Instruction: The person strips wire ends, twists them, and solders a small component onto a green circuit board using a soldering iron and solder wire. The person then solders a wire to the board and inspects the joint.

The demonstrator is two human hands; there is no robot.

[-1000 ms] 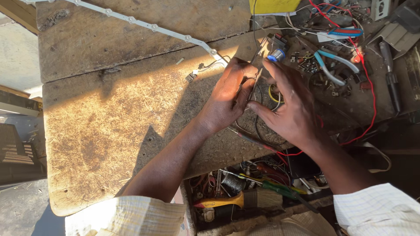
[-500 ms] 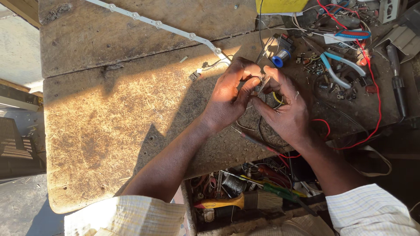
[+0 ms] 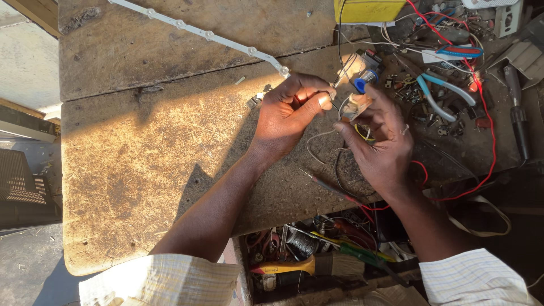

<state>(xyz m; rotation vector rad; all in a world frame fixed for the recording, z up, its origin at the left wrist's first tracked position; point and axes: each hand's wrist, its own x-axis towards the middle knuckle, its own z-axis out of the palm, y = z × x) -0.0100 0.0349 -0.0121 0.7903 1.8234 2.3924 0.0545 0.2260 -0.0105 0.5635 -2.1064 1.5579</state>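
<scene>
- The left hand hovers over the middle of the worn, scratched wooden surface, its thumb and forefinger pinched together on a thin dark wire.
- The right hand is just right of it, fingers closed around a small tan circuit board with wires, held between the two hands and above the surface.
- Just beyond the board, touching or nearly touching it, sits a small cream-coloured component with a blue round cap; whether a hand holds it cannot be told.
- A thin white wire loops down from the board between the wrists.
- A red-handled probe with a metal tip lies on the surface on the near side of the hands, its red lead curving away to the right.
- To the far right lie blue-handled pliers among scattered small parts, and a black-handled screwdriver near the right edge.
- A long white strip with round studs runs diagonally across the far left of the surface.
- A yellow box sits at the far edge.
- Below the near edge, an open drawer holds a yellow-handled tool, a green-handled screwdriver and tangled wires.
</scene>
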